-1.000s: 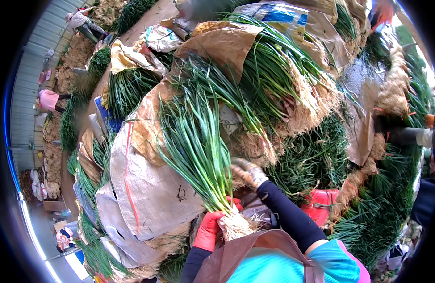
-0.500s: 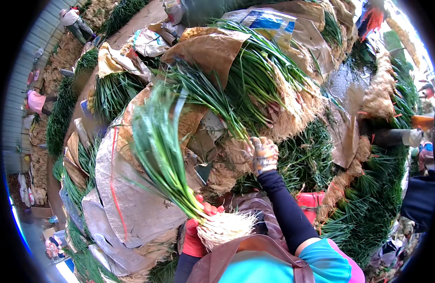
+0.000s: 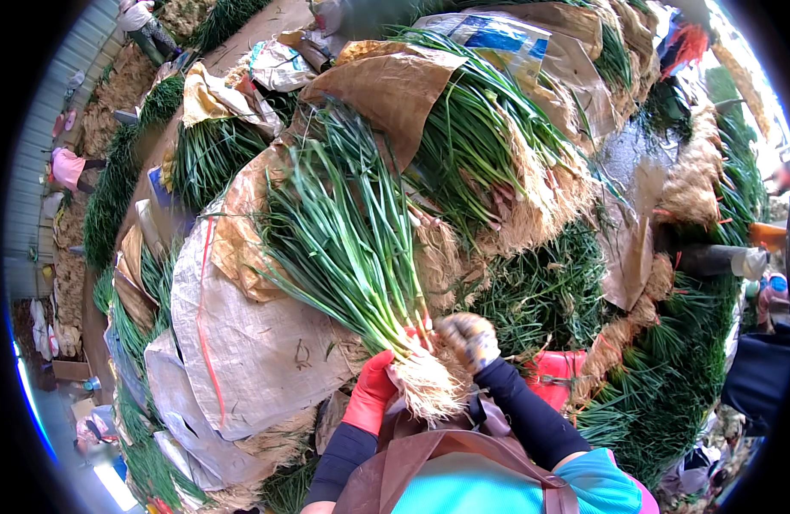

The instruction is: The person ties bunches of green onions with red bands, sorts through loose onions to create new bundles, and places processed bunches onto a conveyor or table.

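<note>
A thick bunch of green onions [image 3: 352, 248] leans up and away from me, long leaves fanned out, pale hairy roots [image 3: 429, 387] toward my body. My left hand [image 3: 374, 390], in a red glove, is wrapped round its white stems near the roots. My right hand [image 3: 469, 340], in a patterned, dirty glove, is closed at the bunch's right side on a few more green onions, their stems against the bunch; its fingertips are partly hidden. Beyond, a large heap of green onions [image 3: 472, 128] lies partly under brown paper [image 3: 386, 86].
A pale woven sack [image 3: 258, 343] with a red line spreads at left. Loose green leaves [image 3: 541, 283] lie right of centre, near a red plastic object [image 3: 553, 377]. Rows of green onions [image 3: 686, 368] run along the right. Other people [image 3: 69, 167] work at far left.
My right hand has come back toward me from the heap, bringing a few green onions to the bunch. My left hand has shifted slightly right and up, and the bunch stands more upright.
</note>
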